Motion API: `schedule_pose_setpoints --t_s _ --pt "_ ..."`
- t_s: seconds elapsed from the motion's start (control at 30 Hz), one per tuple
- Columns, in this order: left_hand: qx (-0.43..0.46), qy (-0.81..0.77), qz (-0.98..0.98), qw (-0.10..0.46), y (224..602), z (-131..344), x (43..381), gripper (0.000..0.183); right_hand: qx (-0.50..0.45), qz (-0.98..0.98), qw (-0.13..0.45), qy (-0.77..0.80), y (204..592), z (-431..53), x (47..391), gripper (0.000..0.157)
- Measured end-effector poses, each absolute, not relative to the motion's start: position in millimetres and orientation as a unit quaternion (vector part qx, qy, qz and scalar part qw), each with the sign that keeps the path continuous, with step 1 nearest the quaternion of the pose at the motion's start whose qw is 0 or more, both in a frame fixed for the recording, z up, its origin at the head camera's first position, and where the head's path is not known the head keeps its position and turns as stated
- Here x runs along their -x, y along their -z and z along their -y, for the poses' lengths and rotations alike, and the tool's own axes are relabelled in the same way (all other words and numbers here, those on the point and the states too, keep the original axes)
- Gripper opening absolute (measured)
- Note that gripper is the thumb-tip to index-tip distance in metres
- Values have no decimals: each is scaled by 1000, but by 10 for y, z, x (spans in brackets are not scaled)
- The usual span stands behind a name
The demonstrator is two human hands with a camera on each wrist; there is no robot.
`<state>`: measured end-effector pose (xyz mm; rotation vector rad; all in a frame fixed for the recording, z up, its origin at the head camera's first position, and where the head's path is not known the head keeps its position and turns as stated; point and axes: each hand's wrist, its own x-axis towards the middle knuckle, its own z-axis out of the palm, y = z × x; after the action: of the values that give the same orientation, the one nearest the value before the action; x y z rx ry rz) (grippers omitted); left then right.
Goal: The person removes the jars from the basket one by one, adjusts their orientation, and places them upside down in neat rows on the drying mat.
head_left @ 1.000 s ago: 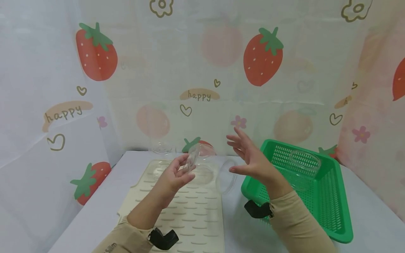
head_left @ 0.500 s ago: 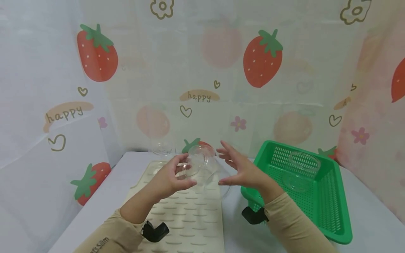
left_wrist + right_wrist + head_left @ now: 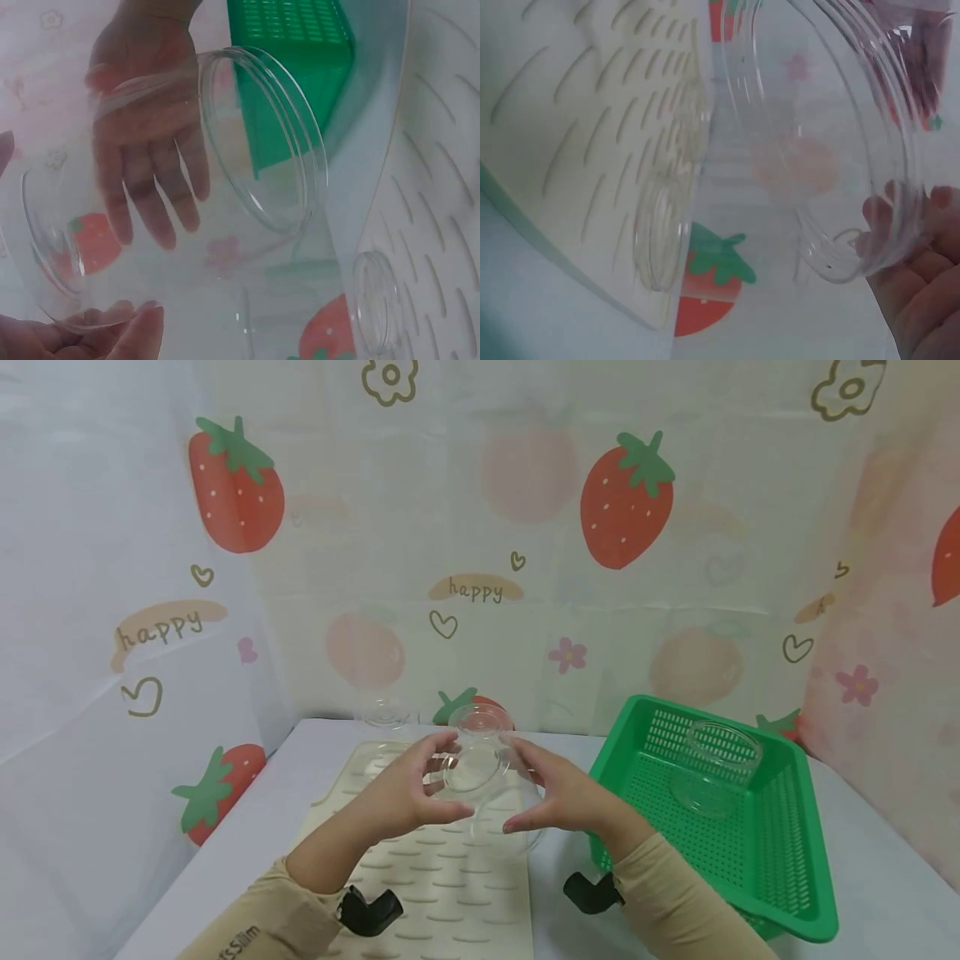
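Observation:
A clear, see-through bowl [image 3: 480, 770] is tilted on its side over the ribbed cream mat, between my two hands. My left hand [image 3: 408, 783] grips its left side; in the left wrist view, those fingers [image 3: 139, 337] curl at the bowl's edge. My right hand [image 3: 566, 787] is spread at the bowl's right side, fingertips right at its wall. Seen through the bowl in the left wrist view, the right hand [image 3: 150, 142] has fairly straight fingers. Ringed rims of the bowl [image 3: 907, 127] show large in the right wrist view.
The cream mat [image 3: 442, 902] lies on a white table, with a green perforated basket [image 3: 813, 860] to its right. Inside the basket stands a clear bowl [image 3: 723, 743]. More clear bowls [image 3: 386, 714] stand toward the back. Printed cloth [image 3: 480, 468] walls the table in.
My right hand has moved left and down to the bowl's side. The left hand has turned the bowl, so its round end faces the head camera more.

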<state>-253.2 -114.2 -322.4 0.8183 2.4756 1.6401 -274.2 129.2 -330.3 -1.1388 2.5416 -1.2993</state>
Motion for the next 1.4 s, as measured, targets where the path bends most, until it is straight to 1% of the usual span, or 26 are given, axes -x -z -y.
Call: schedule_pose_setpoints --t_s 0.1,0.17,0.37,0.77,1.07,1.3,1.4 --pt "-261 -526 -809 27 3224 1138 2527 94 369 -835 24 408 3325 -1281 2748 85" --pt "-258 -525 -811 21 3219 1134 2526 99 369 -837 18 404 3334 -1275 2755 81" --pt "-263 -528 -807 2 3185 1127 2513 106 378 -830 -5 410 3327 -1264 2766 83" --pt "-283 -539 -793 -32 3175 1170 2505 103 387 -803 -19 453 3272 -1216 2748 84" --pt "-274 -584 -764 1 3207 1218 2493 102 403 -754 -18 517 3046 -1171 2564 86" --pt "-277 -598 -752 5 3241 1255 2487 100 433 -716 -20 547 3237 -1201 2794 86" --pt "-280 -602 -748 6 3258 1292 2489 98 437 -706 -19 556 3224 -1188 2800 86"
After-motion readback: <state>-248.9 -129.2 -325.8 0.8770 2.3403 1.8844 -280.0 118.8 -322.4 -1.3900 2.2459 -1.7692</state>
